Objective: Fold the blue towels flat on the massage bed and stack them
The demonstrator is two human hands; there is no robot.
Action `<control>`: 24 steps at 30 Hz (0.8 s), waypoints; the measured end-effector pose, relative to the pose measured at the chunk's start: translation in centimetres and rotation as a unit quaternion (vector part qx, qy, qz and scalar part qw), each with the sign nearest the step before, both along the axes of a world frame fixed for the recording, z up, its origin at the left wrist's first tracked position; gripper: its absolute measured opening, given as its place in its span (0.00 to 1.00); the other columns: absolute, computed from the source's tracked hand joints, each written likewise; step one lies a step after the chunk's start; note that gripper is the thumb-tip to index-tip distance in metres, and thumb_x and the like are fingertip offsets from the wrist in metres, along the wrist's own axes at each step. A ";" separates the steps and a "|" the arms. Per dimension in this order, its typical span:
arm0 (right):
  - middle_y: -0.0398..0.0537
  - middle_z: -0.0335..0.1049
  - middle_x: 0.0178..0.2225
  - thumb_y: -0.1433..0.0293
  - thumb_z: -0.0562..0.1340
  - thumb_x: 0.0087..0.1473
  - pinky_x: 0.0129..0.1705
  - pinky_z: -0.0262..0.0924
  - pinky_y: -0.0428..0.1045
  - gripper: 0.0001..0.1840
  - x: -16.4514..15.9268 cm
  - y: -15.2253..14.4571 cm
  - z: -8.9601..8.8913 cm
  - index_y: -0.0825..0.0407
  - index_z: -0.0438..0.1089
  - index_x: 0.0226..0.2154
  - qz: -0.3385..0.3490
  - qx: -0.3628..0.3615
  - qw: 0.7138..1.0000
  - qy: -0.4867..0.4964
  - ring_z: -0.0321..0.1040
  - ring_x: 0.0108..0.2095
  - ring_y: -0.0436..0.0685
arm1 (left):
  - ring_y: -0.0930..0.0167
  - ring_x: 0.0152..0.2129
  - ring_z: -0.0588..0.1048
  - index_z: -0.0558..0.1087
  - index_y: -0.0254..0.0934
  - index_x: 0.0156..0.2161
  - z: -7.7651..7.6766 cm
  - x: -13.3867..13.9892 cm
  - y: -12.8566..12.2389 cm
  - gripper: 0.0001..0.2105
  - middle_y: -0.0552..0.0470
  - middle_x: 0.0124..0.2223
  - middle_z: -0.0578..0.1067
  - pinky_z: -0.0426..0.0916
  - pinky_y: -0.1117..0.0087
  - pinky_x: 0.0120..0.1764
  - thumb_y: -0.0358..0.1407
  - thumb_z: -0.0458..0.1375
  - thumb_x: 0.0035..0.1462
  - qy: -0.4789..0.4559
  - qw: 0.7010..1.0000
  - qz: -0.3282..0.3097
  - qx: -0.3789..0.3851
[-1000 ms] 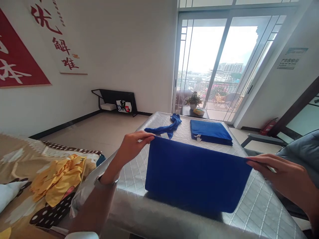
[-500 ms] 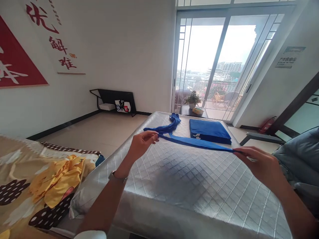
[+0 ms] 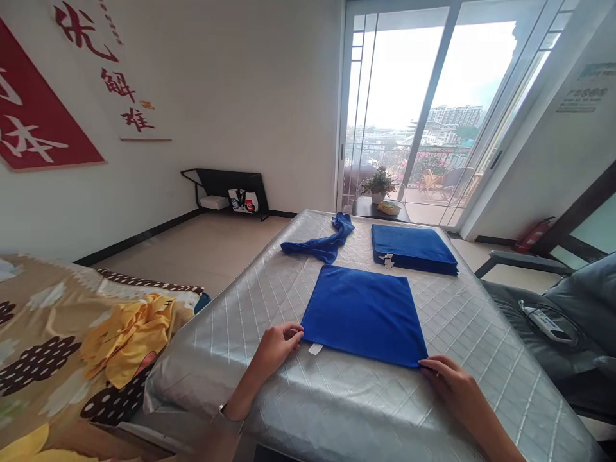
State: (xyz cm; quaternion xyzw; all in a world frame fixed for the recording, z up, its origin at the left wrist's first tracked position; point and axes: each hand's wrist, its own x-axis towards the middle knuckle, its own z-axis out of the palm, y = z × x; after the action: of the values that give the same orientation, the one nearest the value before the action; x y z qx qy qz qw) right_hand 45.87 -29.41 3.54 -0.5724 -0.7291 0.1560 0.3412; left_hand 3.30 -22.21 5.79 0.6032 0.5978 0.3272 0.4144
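A square blue cloth (image 3: 363, 314) lies spread almost flat on the silver quilted mattress (image 3: 240, 308). My left hand (image 3: 276, 350) pinches its near left corner, close to a small white tag (image 3: 315, 349). Its near right corner is pinched in my right hand (image 3: 447, 378). Beyond the cloth, toward the far right of the mattress, sits a neat stack of blue cloths (image 3: 414, 249) with white tags on its near side. A crumpled blue cloth (image 3: 322, 244) lies at the far left.
Yellow cloth (image 3: 129, 333) rests on a patterned bedspread (image 3: 43, 301) at left. On the right, a dark armchair (image 3: 520, 314) holds a white power strip (image 3: 548, 324). A potted plant (image 3: 379, 185) stands on a small table before the glass door (image 3: 394, 83).
Both hands have come down and nearer with the blue cloth. Held edge-on and stretched in the air before, it now lies spread on the mattress. The view has shifted slightly.
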 end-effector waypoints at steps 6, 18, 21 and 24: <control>0.48 0.78 0.39 0.56 0.56 0.64 0.37 0.73 0.50 0.17 0.1 -0.9 -0.8 0.39 0.80 0.43 0.006 0.008 1.000 -0.030 0.78 0.35 0.57 | 0.65 0.29 0.80 0.78 0.40 0.41 -0.4 0.3 -1.1 0.17 0.50 0.33 0.81 0.71 0.66 0.38 0.48 0.52 0.59 0.091 0.993 0.035 0.058; 0.50 0.79 0.40 0.51 0.49 0.67 0.47 0.71 0.55 0.27 -2.1 1.5 1.8 0.44 0.80 0.41 -0.013 -0.010 0.982 -0.189 0.76 0.41 0.60 | 0.64 0.40 0.79 0.72 0.43 0.44 -2.0 1.3 -2.1 0.12 0.51 0.43 0.80 0.69 0.67 0.41 0.35 0.46 0.67 0.272 0.951 0.030 0.143; 0.56 0.73 0.55 0.50 0.44 0.68 0.59 0.64 0.60 0.33 -3.8 3.1 0.1 0.50 0.75 0.53 -0.058 0.017 0.977 -0.206 0.69 0.55 0.63 | 0.65 0.39 0.79 0.72 0.42 0.44 -2.3 1.3 -2.1 0.12 0.51 0.41 0.80 0.69 0.68 0.40 0.33 0.46 0.67 0.284 0.944 0.026 0.168; 0.61 0.61 0.65 0.48 0.39 0.67 0.67 0.53 0.63 0.41 -4.7 3.7 -2.6 0.59 0.64 0.63 -0.084 0.010 0.967 -0.241 0.54 0.67 0.66 | 0.65 0.38 0.79 0.72 0.42 0.44 -2.5 1.2 -2.3 0.11 0.51 0.40 0.79 0.70 0.68 0.41 0.33 0.46 0.67 0.293 0.936 0.025 0.192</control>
State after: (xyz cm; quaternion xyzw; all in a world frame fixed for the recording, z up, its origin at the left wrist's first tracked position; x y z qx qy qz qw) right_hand 41.19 -25.69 0.97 -0.6490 -0.7406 -0.0232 0.1728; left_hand 4.48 -24.48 3.29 0.7251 0.6335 0.2550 0.0887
